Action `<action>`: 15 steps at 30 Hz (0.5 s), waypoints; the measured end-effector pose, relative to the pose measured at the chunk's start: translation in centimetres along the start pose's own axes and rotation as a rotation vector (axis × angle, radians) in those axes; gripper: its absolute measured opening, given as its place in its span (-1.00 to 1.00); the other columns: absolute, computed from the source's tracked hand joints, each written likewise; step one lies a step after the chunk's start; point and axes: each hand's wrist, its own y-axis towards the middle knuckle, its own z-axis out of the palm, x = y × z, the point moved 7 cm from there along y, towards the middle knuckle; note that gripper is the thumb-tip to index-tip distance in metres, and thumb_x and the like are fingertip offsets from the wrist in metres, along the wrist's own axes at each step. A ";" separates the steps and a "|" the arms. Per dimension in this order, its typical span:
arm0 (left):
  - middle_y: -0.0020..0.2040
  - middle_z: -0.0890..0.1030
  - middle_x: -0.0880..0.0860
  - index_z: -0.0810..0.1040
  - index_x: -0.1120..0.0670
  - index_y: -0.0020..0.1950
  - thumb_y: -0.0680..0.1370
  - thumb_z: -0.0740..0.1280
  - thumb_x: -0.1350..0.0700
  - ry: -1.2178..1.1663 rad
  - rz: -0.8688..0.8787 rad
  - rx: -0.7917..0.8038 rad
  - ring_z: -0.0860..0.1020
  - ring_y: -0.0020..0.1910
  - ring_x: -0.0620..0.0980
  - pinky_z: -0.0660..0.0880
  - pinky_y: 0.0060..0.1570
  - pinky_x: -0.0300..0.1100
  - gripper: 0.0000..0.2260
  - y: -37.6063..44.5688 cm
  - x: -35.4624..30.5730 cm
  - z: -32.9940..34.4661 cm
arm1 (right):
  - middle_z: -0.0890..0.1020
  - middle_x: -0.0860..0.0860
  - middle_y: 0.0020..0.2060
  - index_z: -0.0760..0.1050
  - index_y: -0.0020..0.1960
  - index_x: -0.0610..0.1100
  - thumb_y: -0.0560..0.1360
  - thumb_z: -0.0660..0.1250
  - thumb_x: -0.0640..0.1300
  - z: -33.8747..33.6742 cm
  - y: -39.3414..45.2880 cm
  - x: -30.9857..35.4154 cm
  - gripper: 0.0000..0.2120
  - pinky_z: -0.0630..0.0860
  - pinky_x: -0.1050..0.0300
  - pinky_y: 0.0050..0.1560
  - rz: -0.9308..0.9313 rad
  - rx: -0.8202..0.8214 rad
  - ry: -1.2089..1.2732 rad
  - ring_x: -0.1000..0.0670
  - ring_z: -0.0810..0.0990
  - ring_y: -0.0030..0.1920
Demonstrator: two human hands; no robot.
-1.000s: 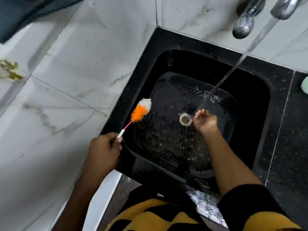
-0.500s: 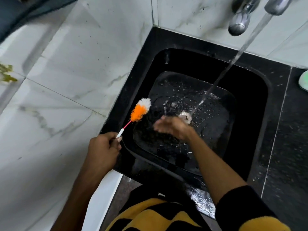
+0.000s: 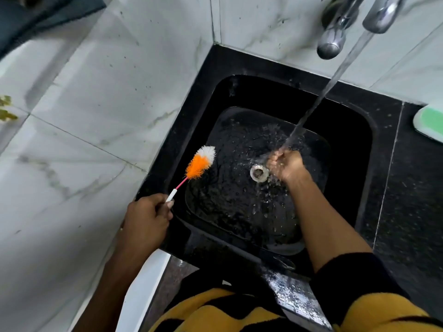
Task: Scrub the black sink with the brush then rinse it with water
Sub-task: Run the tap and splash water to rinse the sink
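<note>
A person's left hand (image 3: 146, 219) grips the orange-and-white brush (image 3: 200, 162) over the black sink's (image 3: 239, 92) left rim at frame centre, while the right hand (image 3: 286, 167), fingers curled, catches tap water (image 3: 335, 77) beside the drain (image 3: 259, 173).

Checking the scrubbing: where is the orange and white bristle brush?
Head view, left: the orange and white bristle brush hangs over the black sink's left rim, gripped by the left hand.

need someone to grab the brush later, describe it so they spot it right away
Find the black sink set in the corner of the white marble walls. At its left rim, the left hand holds the brush by a thin white-and-pink handle. It is the only thing with a fluffy orange head tipped in white.
</note>
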 end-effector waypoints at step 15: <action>-0.41 0.60 0.05 0.60 0.11 -0.24 0.60 0.32 0.18 0.025 0.019 0.008 0.45 -0.52 -0.05 0.43 -0.42 -0.12 -0.79 -0.4 -0.3 0.1 | 0.38 0.01 -0.43 0.31 -0.19 -0.09 0.66 -0.09 -0.10 0.7 -1.0 -0.4 -0.68 0.34 0.18 -0.45 0.013 0.116 -0.090 0.03 0.32 -0.46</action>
